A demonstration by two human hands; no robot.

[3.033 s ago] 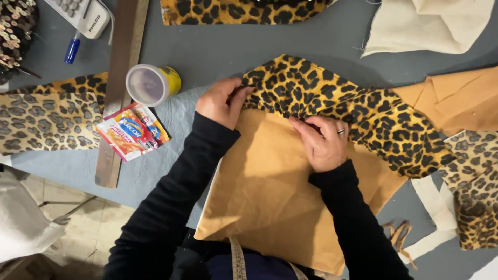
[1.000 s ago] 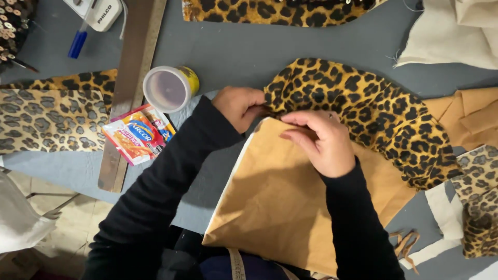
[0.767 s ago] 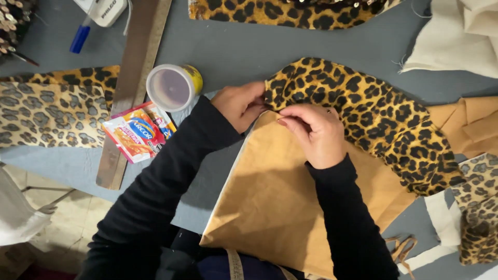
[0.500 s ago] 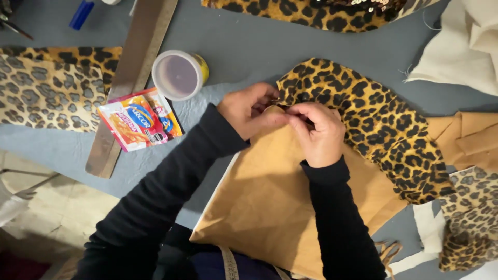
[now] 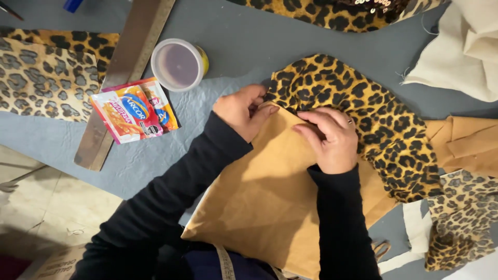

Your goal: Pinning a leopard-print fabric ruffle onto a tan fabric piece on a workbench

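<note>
A curved strip of leopard-print fabric [image 5: 363,109] lies over the upper edge of a brown paper pattern piece [image 5: 270,192] on the grey table. My left hand [image 5: 241,109] pinches the fabric's left end against the paper's corner. Just to the right, my right hand [image 5: 329,140] presses its fingers down on the seam where fabric meets paper. A ring shows on the right hand. Both arms wear black sleeves.
A long wooden ruler [image 5: 124,78] lies diagonally at left, with a colourful snack packet [image 5: 135,110] and a small lidded yellow tub [image 5: 179,65] beside it. More leopard fabric [image 5: 41,78] lies far left, top and lower right. Cream cloth [image 5: 461,46] sits top right, brown paper [image 5: 467,145] at right.
My hands came together at the fabric's left end, then my right hand shifted slightly right along the edge. The view has drifted, so table items appear lower and further right.
</note>
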